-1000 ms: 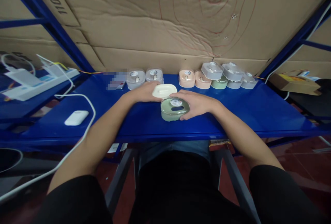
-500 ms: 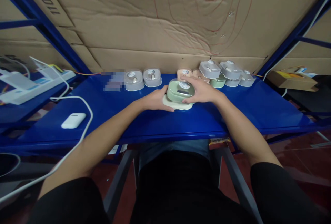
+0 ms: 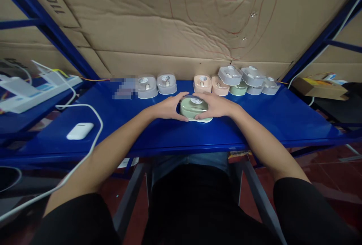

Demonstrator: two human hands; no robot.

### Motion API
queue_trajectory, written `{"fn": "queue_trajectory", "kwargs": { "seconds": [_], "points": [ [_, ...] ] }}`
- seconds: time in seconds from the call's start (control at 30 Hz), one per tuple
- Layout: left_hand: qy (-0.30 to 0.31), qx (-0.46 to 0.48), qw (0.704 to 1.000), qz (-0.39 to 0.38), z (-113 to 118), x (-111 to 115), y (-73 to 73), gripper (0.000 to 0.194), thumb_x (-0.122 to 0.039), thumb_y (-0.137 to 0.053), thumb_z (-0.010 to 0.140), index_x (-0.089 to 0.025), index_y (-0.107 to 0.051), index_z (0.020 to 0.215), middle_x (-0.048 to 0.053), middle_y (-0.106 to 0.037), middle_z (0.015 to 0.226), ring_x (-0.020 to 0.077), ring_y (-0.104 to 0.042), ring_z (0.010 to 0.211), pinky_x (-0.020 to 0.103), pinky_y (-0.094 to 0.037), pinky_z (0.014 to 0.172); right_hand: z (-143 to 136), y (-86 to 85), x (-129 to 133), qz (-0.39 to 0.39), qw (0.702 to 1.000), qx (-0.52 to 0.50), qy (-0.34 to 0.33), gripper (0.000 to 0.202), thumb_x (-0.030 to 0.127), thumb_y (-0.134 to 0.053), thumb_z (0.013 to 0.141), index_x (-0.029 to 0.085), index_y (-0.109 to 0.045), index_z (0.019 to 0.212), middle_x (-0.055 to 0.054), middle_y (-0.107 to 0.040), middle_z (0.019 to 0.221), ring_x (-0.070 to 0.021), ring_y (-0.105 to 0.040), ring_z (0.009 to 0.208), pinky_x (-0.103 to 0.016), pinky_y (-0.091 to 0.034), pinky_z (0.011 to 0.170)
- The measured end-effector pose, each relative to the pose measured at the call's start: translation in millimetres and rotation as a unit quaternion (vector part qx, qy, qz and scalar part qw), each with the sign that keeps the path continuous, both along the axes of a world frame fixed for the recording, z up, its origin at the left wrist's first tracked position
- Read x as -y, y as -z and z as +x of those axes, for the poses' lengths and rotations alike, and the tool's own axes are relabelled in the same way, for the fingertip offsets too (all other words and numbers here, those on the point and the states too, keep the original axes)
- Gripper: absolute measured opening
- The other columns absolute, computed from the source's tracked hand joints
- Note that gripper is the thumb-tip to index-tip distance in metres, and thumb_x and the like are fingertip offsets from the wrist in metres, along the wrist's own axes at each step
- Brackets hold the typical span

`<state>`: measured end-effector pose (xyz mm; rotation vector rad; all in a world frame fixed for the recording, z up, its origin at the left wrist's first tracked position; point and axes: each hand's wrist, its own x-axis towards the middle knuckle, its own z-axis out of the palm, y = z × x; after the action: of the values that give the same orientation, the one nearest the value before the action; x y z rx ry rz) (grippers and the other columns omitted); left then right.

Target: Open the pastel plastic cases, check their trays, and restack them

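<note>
Between my hands, a rounded green box (image 3: 186,106) with a see-through domed lid and a round white label stands upright on the blue table. A pale, wavy-edged base (image 3: 205,120) shows beneath it. My left hand (image 3: 171,107) is curved around the box's left side, thumb low at the front. From the right, my right hand (image 3: 217,106) grips the box, with its fingers behind and its thumb at the front. Both hands are closed on it. The back of the box is hidden by the fingers.
Grey lidded boxes (image 3: 166,84) stand at the back left. Peach boxes (image 3: 202,84) and a stack of grey boxes (image 3: 253,75) line the back right. A white earbud case (image 3: 80,131) and a white cable (image 3: 96,115) lie left, near a power strip (image 3: 39,94). Cardboard (image 3: 141,34) walls the back.
The green box has come down and slightly left, and now sits level over the pale base. My right hand moved down with it; my left hand shifted a little around its side.
</note>
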<state>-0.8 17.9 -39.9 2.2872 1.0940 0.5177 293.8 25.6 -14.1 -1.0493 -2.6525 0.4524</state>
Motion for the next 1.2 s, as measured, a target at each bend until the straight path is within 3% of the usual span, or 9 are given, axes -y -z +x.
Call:
{"fn": "queue_trajectory", "kwargs": {
  "seconds": [0.33,0.53,0.63,0.73,0.83,0.9,1.0,1.1,1.2],
  "points": [
    [0.012,0.009,0.999,0.032,-3.6,0.1,-3.8,0.105,-0.066,-0.100,0.074,-0.029,-0.061,0.164,0.016,-0.077,0.159,0.0454,-0.073,0.147,0.060,-0.058,0.123,-3.9,-1.1,6.3,-0.013,1.000,0.010,-0.006,0.115,0.075,-0.100,0.079,0.026,-0.058,0.175,-0.020,-0.073,0.157,-0.0501,-0.072,0.143,-0.064,-0.062,0.117],
    [-0.017,0.034,0.998,0.042,-9.3,-5.0,-2.2,0.095,-0.053,-0.096,0.080,-0.025,-0.059,0.163,0.018,-0.075,0.159,0.0384,-0.076,0.142,0.053,-0.061,0.120,3.9,-23.2,12.2,-0.018,0.998,0.049,0.023,0.082,0.083,-0.087,0.091,0.021,-0.076,0.143,-0.017,-0.086,0.131,-0.0396,-0.081,0.115,-0.048,-0.062,0.094],
    [-0.100,0.031,0.989,0.107,-12.9,-7.5,-4.8,0.067,-0.042,-0.088,0.084,-0.019,-0.066,0.144,0.017,-0.083,0.129,0.0326,-0.082,0.115,0.047,-0.066,0.101,5.2,-30.8,14.7,0.015,0.996,0.069,0.055,0.069,0.082,-0.076,0.102,0.017,-0.079,0.124,-0.016,-0.085,0.106,-0.0324,-0.078,0.095,-0.039,-0.053,0.078],
    [-0.170,0.012,0.974,0.151,-12.8,-0.9,-15.3,0.021,-0.035,-0.078,0.092,-0.022,-0.067,0.104,0.007,-0.079,0.088,0.0241,-0.076,0.080,0.038,-0.060,0.078,4.8,-33.8,15.5,0.035,0.994,0.076,0.063,0.055,0.074,-0.077,0.105,0.019,-0.078,0.099,-0.009,-0.079,0.085,-0.0249,-0.069,0.079,-0.037,-0.042,0.070],
    [-0.137,0.029,0.987,0.076,-6.7,10.9,-25.6,0.034,-0.040,-0.068,0.104,-0.025,-0.055,0.077,0.000,-0.065,0.059,0.0170,-0.064,0.054,0.031,-0.050,0.062,3.5,-33.2,16.1,0.034,0.997,0.045,0.051,0.053,0.065,-0.084,0.102,0.022,-0.068,0.074,-0.003,-0.070,0.072,-0.0188,-0.060,0.069,-0.036,-0.037,0.069],
    [-0.088,0.050,0.995,0.009,-1.0,15.8,-27.4,0.041,-0.046,-0.067,0.107,-0.025,-0.056,0.074,0.000,-0.067,0.056,0.0160,-0.064,0.050,0.028,-0.049,0.058,1.6,-30.4,16.9,0.007,1.000,0.008,0.016,0.054,0.058,-0.084,0.102,0.022,-0.063,0.067,0.000,-0.065,0.065,-0.0158,-0.055,0.065,-0.035,-0.037,0.069],
    [-0.084,0.060,0.995,0.003,4.2,14.1,-22.3,0.035,-0.046,-0.073,0.103,-0.025,-0.061,0.078,0.003,-0.076,0.064,0.0185,-0.072,0.055,0.029,-0.054,0.059,-2.9,-21.2,16.5,-0.047,0.997,-0.028,-0.053,0.047,0.050,-0.082,0.104,0.022,-0.067,0.069,0.002,-0.067,0.065,-0.0148,-0.057,0.065,-0.033,-0.040,0.070],
    [-0.119,0.040,0.990,0.066,2.3,6.5,-15.2,0.028,-0.044,-0.072,0.101,-0.025,-0.063,0.083,0.002,-0.076,0.066,0.0205,-0.075,0.061,0.030,-0.054,0.062,-7.0,-8.4,10.4,-0.057,0.994,-0.053,-0.073,0.028,0.045,-0.084,0.104,0.020,-0.079,0.093,-0.002,-0.081,0.085,-0.0182,-0.070,0.077,-0.033,-0.048,0.077],
    [-0.142,0.036,0.984,0.104,-2.4,1.0,-11.3,0.021,-0.042,-0.072,0.100,-0.024,-0.065,0.093,0.003,-0.079,0.077,0.0206,-0.075,0.067,0.032,-0.055,0.066,-8.5,3.7,-0.3,-0.022,0.996,-0.056,-0.071,0.027,0.040,-0.088,0.101,0.018,-0.081,0.115,-0.007,-0.084,0.102,-0.0225,-0.075,0.088,-0.035,-0.052,0.082]
  ]
}}
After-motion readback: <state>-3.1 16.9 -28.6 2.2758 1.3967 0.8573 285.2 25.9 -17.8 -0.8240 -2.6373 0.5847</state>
